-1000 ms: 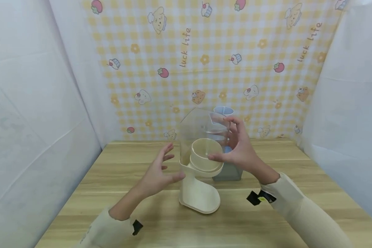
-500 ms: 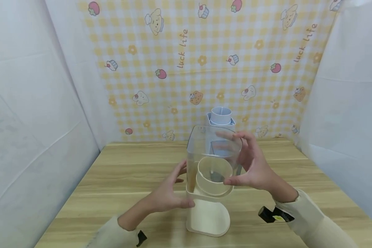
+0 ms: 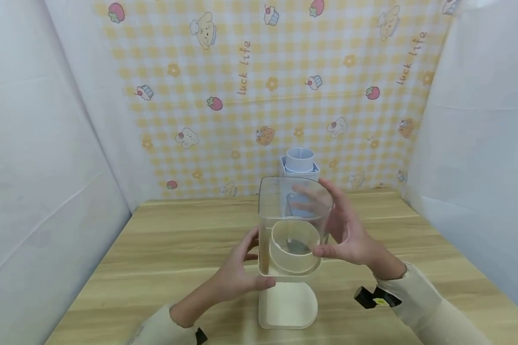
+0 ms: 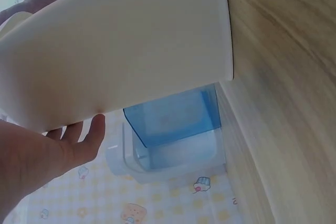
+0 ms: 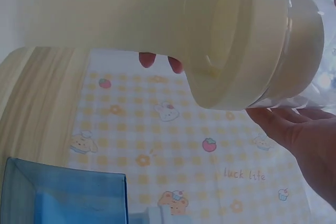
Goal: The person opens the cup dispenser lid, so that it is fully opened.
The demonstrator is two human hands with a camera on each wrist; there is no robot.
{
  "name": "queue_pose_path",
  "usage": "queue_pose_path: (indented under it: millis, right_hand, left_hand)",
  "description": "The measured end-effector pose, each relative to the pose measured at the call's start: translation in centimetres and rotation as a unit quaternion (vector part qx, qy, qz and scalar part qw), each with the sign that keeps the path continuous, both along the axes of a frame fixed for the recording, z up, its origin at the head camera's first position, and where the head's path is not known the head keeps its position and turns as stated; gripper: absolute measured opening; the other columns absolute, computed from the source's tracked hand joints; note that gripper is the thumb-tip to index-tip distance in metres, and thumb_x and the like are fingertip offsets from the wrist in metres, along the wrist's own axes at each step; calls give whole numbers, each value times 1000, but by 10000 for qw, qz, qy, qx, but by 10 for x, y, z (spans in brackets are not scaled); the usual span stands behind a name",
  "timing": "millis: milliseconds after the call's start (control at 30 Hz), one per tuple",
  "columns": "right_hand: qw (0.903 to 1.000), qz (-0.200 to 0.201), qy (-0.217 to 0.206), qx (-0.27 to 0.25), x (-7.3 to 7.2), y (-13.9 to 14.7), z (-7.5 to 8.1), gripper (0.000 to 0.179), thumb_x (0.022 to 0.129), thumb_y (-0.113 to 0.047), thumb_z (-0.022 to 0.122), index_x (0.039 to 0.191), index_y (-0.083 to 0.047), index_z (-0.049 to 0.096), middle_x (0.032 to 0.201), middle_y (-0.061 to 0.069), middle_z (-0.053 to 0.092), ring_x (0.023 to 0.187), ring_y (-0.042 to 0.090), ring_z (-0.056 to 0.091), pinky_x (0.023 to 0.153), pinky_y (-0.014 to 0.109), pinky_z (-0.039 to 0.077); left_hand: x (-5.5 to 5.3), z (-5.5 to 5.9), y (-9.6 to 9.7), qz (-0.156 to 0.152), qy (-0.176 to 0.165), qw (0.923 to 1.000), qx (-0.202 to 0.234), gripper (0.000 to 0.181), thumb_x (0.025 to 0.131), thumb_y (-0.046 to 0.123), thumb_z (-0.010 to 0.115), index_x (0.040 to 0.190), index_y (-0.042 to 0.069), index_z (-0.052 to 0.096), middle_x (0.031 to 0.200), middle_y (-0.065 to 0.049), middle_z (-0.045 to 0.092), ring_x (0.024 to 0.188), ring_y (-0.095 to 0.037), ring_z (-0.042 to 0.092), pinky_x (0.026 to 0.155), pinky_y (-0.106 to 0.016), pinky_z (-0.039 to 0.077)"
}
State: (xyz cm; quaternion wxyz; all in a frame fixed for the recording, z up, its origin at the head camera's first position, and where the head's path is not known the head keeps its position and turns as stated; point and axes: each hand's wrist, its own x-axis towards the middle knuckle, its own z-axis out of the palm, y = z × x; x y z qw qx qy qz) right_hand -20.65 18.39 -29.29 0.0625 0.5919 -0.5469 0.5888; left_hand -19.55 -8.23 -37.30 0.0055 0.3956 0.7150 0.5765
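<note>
A cream dispenser stand [image 3: 287, 306] with a clear upper container [image 3: 295, 199] stands upright in front of me in the head view. Inside the container is an open cream cylinder [image 3: 294, 258]. My left hand [image 3: 235, 275] grips the stand's left side just under the container, thumb in front. In the left wrist view its fingers [image 4: 94, 135] touch the smooth cream back panel [image 4: 131, 40]. My right hand [image 3: 349, 235] holds the clear container's right side, its fingers seen through the plastic behind. In the right wrist view the cream ring [image 5: 236, 40] under the container shows from below.
A light blue dispenser [image 3: 300, 163] of similar form stands behind, partly hidden by the clear container. Its blue bin [image 5: 68, 192] shows in the right wrist view. White cloth hangs left and right, and a yellow checked cloth [image 3: 224, 129] covers the back of the wooden table [image 3: 177, 249].
The cream dispenser has come toward me and straightened from a tilt. My left hand has closed in from the left onto its side; my right hand has stayed at the clear container.
</note>
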Motion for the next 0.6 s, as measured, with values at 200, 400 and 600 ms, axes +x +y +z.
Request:
queue_pose_path:
  millis: [200, 400, 600]
  right_hand:
    - [9985, -541, -66, -16, 2, -8, -9, 117, 77, -33, 86, 156, -17, 2, 156, 27, 28, 136, 40, 42, 101, 53, 45]
    - [9959, -904, -56, 3, 3, -21, -13, 122, 69, -34, 91, 152, -19, 2, 155, 23, 30, 136, 38, 44, 102, 48, 46]
    - [9909, -1341, 82, -34, 8, -13, -14, 122, 71, -26, 91, 150, -12, -1, 150, 20, 39, 128, 32, 53, 98, 43, 50]
  left_hand:
    - [2, -3, -3, 250, 79, 9996, -66, 95, 79, 41, 83, 154, 22, 28, 143, 1, 48, 131, -28, 45, 98, -50, 45]
    - [4, -4, -6, 343, 257, 9991, -15, 92, 79, 37, 83, 153, 24, 30, 140, 2, 50, 128, -25, 47, 96, -53, 45]
    - [3, 0, 7, 315, 250, 9992, -30, 97, 77, 43, 84, 153, 20, 30, 142, 1, 49, 131, -23, 45, 103, -54, 41]
